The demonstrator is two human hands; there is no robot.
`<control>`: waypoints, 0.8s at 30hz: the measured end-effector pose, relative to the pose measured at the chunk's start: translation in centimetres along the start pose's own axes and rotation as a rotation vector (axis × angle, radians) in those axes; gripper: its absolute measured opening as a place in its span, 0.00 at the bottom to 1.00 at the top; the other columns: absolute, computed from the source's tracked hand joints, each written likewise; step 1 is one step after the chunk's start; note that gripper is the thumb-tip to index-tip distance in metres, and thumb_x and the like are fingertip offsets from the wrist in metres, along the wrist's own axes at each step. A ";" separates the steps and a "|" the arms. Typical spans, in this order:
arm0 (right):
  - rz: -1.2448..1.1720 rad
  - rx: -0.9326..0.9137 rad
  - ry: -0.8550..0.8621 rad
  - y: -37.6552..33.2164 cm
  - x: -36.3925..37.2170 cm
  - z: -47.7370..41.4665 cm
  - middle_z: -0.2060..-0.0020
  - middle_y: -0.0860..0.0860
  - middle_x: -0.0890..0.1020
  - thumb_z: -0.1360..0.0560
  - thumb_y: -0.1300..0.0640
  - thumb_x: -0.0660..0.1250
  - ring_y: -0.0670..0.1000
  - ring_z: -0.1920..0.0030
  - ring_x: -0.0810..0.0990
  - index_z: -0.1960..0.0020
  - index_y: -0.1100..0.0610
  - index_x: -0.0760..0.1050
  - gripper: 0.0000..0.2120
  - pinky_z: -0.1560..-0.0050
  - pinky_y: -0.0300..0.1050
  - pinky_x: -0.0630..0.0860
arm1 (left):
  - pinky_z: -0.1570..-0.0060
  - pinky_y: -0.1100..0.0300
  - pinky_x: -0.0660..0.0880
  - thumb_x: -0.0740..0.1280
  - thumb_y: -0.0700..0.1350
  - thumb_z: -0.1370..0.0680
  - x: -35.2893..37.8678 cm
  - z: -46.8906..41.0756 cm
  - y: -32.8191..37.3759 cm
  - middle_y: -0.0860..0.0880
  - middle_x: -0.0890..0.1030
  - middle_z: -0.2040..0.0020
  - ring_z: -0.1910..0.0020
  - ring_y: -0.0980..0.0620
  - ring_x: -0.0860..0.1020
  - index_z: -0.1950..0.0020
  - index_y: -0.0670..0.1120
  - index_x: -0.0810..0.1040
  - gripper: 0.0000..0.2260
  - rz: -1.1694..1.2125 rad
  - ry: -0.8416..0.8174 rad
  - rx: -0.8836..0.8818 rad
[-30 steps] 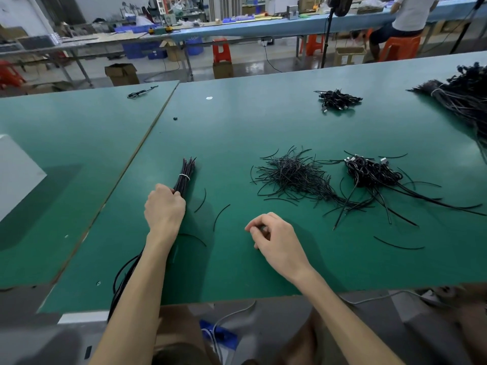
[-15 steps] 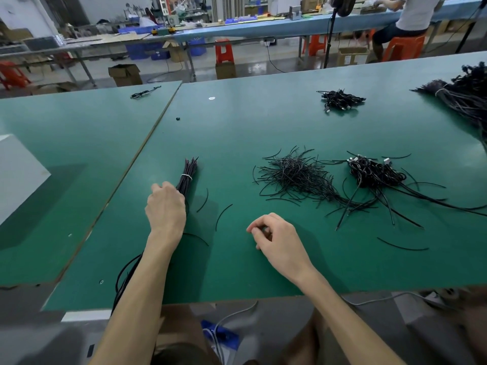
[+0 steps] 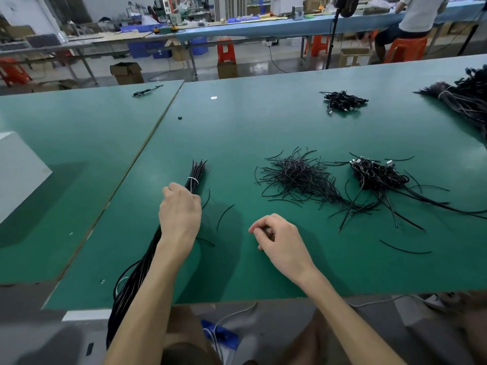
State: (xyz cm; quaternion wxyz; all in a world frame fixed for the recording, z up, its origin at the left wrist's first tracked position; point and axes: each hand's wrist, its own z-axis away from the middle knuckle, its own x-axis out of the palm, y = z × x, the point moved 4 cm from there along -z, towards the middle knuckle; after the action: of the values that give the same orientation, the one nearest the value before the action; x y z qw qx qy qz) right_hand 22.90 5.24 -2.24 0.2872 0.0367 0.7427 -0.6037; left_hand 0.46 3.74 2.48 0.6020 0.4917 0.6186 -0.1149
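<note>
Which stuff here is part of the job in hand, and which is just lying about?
In use: left hand gripping the tied cable bundle; right hand, fingers curled; loose strand between them.
Lying about, untouched: strand pile, plugged cable tangle, far small heap, white box.

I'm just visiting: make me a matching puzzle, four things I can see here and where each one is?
1 tied cable bundle
2 loose wire pile
3 small cable heap
4 orange stool

A far part of the green table
B floor behind the table
C gripped by the left hand
D table's middle, spread out

Pairs: 1-C, 2-D, 3-A, 4-B
</note>
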 end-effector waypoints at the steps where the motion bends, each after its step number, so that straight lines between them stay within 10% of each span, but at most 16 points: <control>1: 0.000 0.000 0.000 0.0 0.0 0.0 0.54 0.44 0.79 0.18 0.59 0.66 0.46 0.63 0.81 0.53 0.52 0.81 0.07 0.57 0.33 0.75 | 0.61 0.48 0.66 0.59 0.41 0.16 0.0 0.2 0.3 0.39 0.70 0.48 0.61 0.39 0.71 0.46 0.38 0.68 0.06 0.023 -0.012 0.000; 11: -0.008 -0.025 -0.017 -0.2 0.1 0.1 0.54 0.44 0.80 0.18 0.58 0.67 0.47 0.61 0.81 0.53 0.51 0.81 0.07 0.56 0.35 0.76 | 0.73 0.57 0.56 0.65 0.45 0.23 -0.4 -0.5 -0.5 0.48 0.60 0.71 0.71 0.48 0.57 0.68 0.45 0.59 0.19 0.061 -0.276 0.044; 17: -0.034 -0.039 -0.065 -0.5 0.4 0.0 0.57 0.43 0.82 0.18 0.52 0.67 0.47 0.60 0.81 0.47 0.47 0.82 0.05 0.54 0.38 0.76 | 0.67 0.56 0.58 0.66 0.50 0.27 -0.4 0.5 -0.1 0.47 0.67 0.68 0.69 0.46 0.60 0.69 0.45 0.64 0.17 0.245 -0.563 0.130; 20: -0.087 -0.066 -0.124 -1.1 0.6 -0.1 0.51 0.41 0.84 0.17 0.54 0.64 0.48 0.61 0.83 0.28 0.36 0.71 0.20 0.49 0.41 0.79 | 0.47 0.56 0.74 0.71 0.46 0.24 0.2 0.9 0.3 0.51 0.83 0.48 0.50 0.50 0.80 0.66 0.45 0.80 0.11 0.262 -0.594 0.201; 24: -0.176 -0.087 -0.264 -2.5 2.4 0.0 0.39 0.43 0.82 0.17 0.63 0.61 0.46 0.52 0.86 0.22 0.32 0.60 0.33 0.50 0.36 0.77 | 0.26 0.41 0.62 0.74 0.47 0.23 0.5 1.4 0.1 0.56 0.79 0.41 0.37 0.54 0.76 0.60 0.52 0.82 0.06 0.197 -0.601 0.310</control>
State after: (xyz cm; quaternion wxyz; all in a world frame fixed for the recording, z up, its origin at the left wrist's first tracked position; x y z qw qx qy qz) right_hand 19.89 3.88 -1.17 0.3296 -0.1205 0.7245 -0.5933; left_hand 1.52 3.07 1.73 0.6836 0.5788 0.3383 -0.2884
